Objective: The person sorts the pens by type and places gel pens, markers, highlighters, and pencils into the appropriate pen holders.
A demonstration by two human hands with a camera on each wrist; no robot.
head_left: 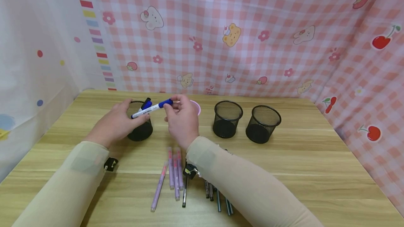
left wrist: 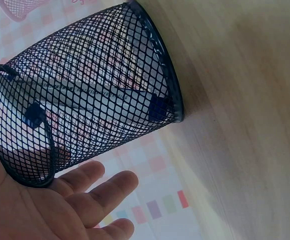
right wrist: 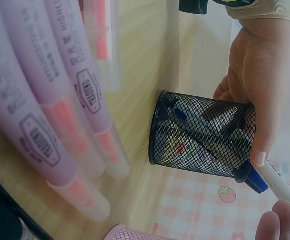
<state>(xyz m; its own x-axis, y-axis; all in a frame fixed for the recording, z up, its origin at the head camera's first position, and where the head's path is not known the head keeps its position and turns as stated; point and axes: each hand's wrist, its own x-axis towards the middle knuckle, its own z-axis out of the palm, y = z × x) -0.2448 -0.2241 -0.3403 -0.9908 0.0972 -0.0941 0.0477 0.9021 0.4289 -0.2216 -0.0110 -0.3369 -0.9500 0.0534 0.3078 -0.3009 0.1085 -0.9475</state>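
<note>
My left hand [head_left: 113, 122] grips the upper part of the leftmost black mesh pen holder [head_left: 141, 132], thumb on the near side and fingers around the far side. Inside that holder stands a blue-capped whiteboard marker [head_left: 146, 105], also visible through the mesh [left wrist: 105, 97]. My right hand [head_left: 184, 120] pinches a second white marker [head_left: 148, 110] by its blue cap. This marker slants over the holder's mouth, its blue tail end close to the left thumb. In the right wrist view the left thumb [right wrist: 261, 152] lies at the rim beside the held marker [right wrist: 280, 182].
Two black mesh holders [head_left: 224, 129] [head_left: 259, 134] stand to the right. A pink holder [head_left: 197, 108] is mostly hidden behind my right hand. Several purple highlighters [head_left: 176, 181] lie in front, beside a black pen [head_left: 184, 197]. More dark pens [head_left: 219, 200] lie partly under my right forearm.
</note>
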